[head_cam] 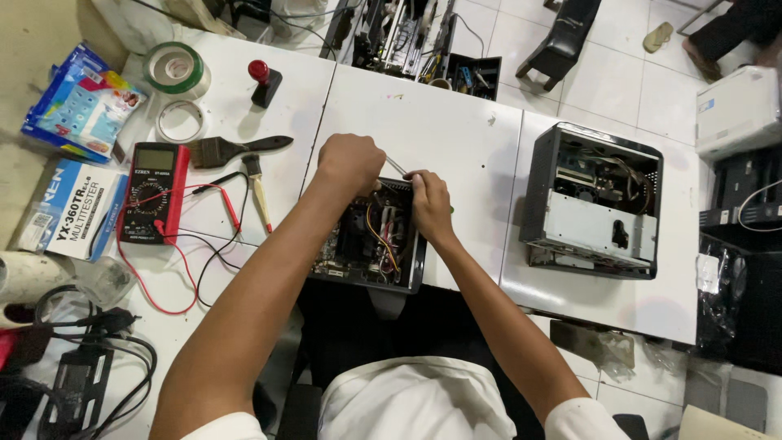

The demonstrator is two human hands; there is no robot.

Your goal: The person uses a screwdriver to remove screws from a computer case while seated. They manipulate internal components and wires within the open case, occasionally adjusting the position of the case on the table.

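A small open computer case [371,244] lies on the white table [444,122] in front of me, showing a fan, coloured wires and a circuit board. My left hand [350,161] is closed around a thin metal tool [396,166], probably a screwdriver, at the case's far edge. My right hand [429,204] rests on the case's far right corner, fingers curled on the rim near the tool's tip.
A second open computer case [592,202] stands to the right. On the left lie a red multimeter [152,191] with red and black leads, two brushes [236,149], tape rolls [175,69], boxes and a black power adapter [73,391]. Tiled floor lies beyond.
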